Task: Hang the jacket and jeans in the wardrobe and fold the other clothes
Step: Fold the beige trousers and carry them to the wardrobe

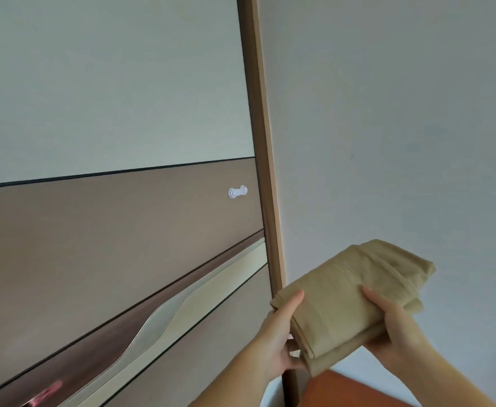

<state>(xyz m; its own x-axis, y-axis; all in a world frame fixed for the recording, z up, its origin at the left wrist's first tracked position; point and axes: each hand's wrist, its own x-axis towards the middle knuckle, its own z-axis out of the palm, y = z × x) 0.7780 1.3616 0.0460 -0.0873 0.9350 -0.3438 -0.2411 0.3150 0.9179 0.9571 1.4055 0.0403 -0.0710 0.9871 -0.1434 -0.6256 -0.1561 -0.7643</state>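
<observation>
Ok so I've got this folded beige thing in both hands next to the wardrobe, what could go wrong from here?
1. The folded beige garment is gripped only at its near end by the left hand and right hand; the far layers look loose and could flop open.
2. The wardrobe door looks closed, so freeing a hand for the white knob might undo the fold.
</observation>
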